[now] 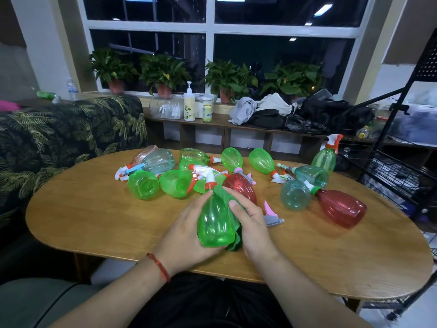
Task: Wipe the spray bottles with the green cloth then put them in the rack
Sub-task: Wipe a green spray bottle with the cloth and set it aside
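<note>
I sit at an oval wooden table [94, 209] below a dark window [279, 55], with four potted plants [163, 74] on the sill, a leaf-print sofa [71, 129] on my left and the black wire rack [402, 176] on my right. My left hand [184, 230] curls round the green spray bottle [215, 221] over the table's near edge. My right hand [253, 223] wraps the green cloth [227, 197] against its side, thumb pressing. Beyond lie two red bottles [340, 208], three blue-green bottles [295, 195], one pinkish bottle [144, 153] and at least five green bottles [143, 184]. One upright green bottle [324, 157] stands beside the rack.
</note>
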Demonstrator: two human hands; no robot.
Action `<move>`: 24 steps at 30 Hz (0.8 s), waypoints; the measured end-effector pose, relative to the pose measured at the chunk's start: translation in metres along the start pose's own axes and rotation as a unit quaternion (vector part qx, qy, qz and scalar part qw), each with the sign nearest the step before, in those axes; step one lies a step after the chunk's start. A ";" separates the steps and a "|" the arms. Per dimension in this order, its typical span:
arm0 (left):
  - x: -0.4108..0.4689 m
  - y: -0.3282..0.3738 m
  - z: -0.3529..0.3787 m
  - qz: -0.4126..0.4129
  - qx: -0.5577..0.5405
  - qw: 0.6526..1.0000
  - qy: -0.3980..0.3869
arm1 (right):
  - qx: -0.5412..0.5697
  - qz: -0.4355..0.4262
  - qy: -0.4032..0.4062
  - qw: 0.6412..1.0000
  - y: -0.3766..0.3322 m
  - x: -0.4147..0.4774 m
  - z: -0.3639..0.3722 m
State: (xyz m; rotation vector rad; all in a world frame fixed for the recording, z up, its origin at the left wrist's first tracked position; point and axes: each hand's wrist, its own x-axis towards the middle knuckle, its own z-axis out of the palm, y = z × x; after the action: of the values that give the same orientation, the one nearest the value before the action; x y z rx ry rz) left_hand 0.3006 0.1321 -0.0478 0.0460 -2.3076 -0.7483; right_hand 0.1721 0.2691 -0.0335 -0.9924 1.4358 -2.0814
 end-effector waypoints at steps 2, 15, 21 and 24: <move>0.000 -0.001 -0.001 -0.015 -0.010 1.000 0.016 | -0.025 -0.017 -0.004 1.000 0.000 -0.001 0.001; 0.004 -0.007 -0.005 -0.161 -0.087 0.975 0.124 | -0.260 -0.130 -0.050 0.955 0.008 -0.008 0.007; 0.002 -0.001 -0.003 -0.050 -0.021 0.998 0.037 | -0.160 -0.075 -0.011 0.984 0.005 -0.004 0.005; 0.001 0.003 -0.002 0.007 -0.018 1.000 0.001 | -0.059 -0.030 0.015 0.998 0.001 -0.002 0.004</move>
State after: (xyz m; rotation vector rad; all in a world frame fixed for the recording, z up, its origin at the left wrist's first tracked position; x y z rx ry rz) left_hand 0.3017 0.1338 -0.0448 0.0145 -2.2886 -0.7827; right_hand 0.1759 0.2680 -0.0338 -1.0652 1.5786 -2.0821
